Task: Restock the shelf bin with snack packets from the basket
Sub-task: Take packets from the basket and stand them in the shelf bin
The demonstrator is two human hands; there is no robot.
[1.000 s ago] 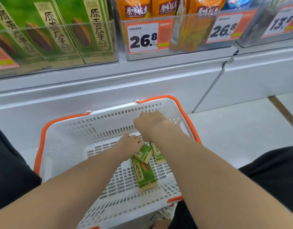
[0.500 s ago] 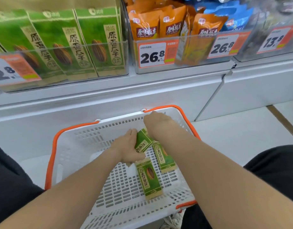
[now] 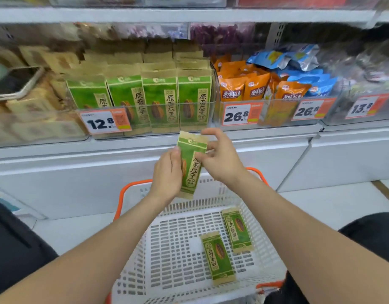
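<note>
A green snack packet (image 3: pixel 191 163) is held upright above the basket, just below the shelf. My left hand (image 3: pixel 167 172) grips its left edge. My right hand (image 3: pixel 219 159) touches its right side with thumb and fingers partly spread. Two more green packets (image 3: pixel 218 256) (image 3: pixel 237 229) lie flat in the white basket (image 3: pixel 154 249) with orange rim. The clear shelf bin (image 3: pixel 145 115) above holds several matching green packets standing in rows behind a 12.8 price tag (image 3: pixel 104 122).
To the right, a bin of orange packets (image 3: pixel 244 88) carries a 26.8 tag; blue bags (image 3: pixel 298 62) sit beyond it. A phone (image 3: pixel 13 82) rests on brown packets at the left. White cabinet fronts (image 3: pixel 79 183) run below the shelf. My dark-clothed knees flank the basket.
Both hands have risen out of the basket with one green packet, from its floor up to just under the shelf bin. Two packets stay in the basket. The view tilted upward.
</note>
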